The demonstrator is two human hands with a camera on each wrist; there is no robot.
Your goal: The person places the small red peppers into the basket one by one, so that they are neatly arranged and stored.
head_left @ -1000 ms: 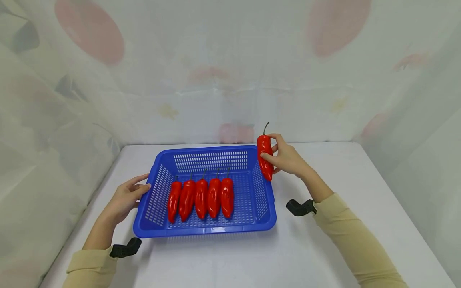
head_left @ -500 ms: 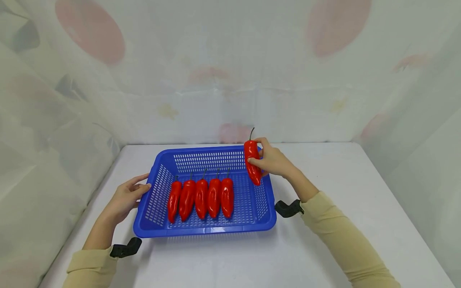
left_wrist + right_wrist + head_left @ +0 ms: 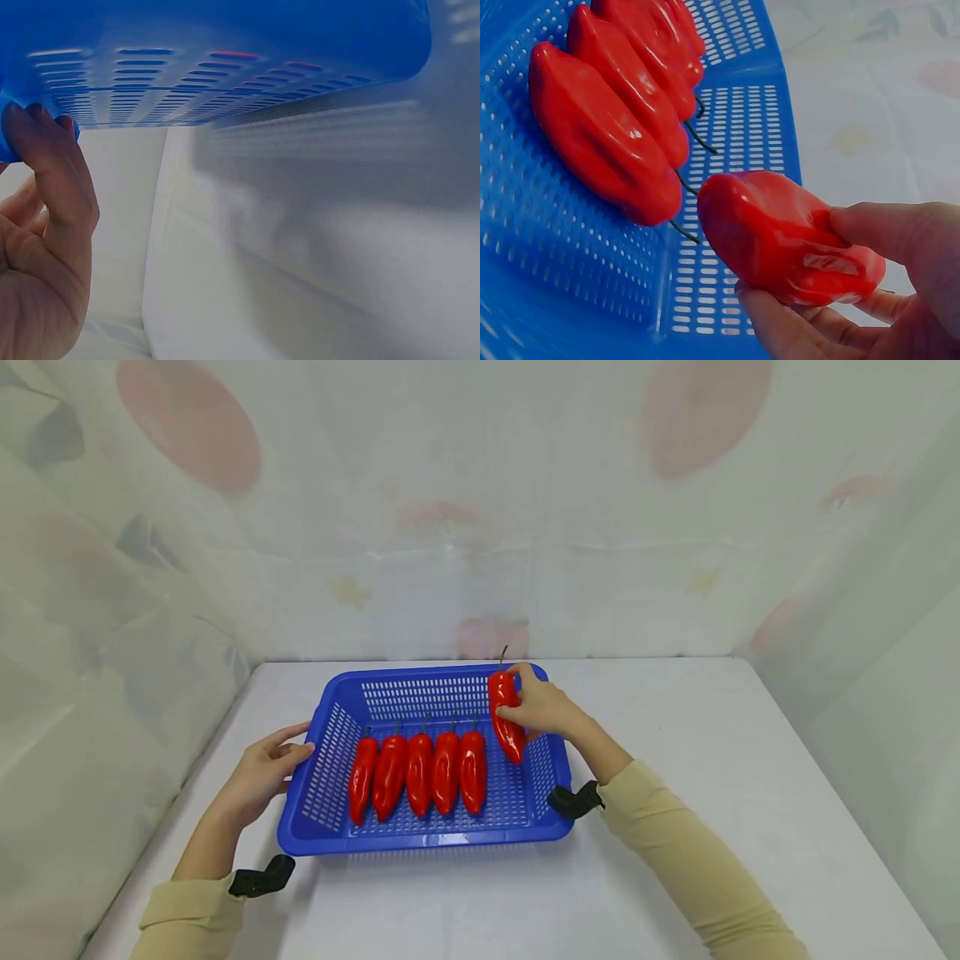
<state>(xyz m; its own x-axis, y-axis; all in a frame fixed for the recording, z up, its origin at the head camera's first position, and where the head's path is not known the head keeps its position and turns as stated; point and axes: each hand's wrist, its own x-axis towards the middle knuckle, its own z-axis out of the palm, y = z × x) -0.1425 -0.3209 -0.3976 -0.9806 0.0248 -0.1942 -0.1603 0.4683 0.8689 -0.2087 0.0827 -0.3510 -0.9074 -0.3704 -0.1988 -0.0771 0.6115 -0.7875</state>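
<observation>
My right hand [image 3: 546, 703] grips a red chili pepper [image 3: 506, 714] between thumb and fingers, over the right part of a blue plastic basket [image 3: 427, 841]. The pepper tilts, with its green stem up and away and its tip toward me. To its left, several red peppers [image 3: 418, 775] lie side by side in the basket, stems toward the back wall. In the right wrist view the held pepper [image 3: 787, 236] is apart from the nearest lying one [image 3: 604, 142]. My left hand [image 3: 262, 770] holds the basket's left rim; in the left wrist view its curled fingers [image 3: 64, 180] meet that rim.
The basket stands on a white table [image 3: 675, 860]. A pale curtain [image 3: 480, 510] with faded prints hangs behind and along both sides. Black wrist devices [image 3: 262, 877] sit at both beige sleeves. The basket's slotted walls [image 3: 543, 768] rise around the peppers.
My right hand has carried the pepper left and toward me, from the basket's right rim to over its inside. The left hand, the basket and the lying peppers have kept their places.
</observation>
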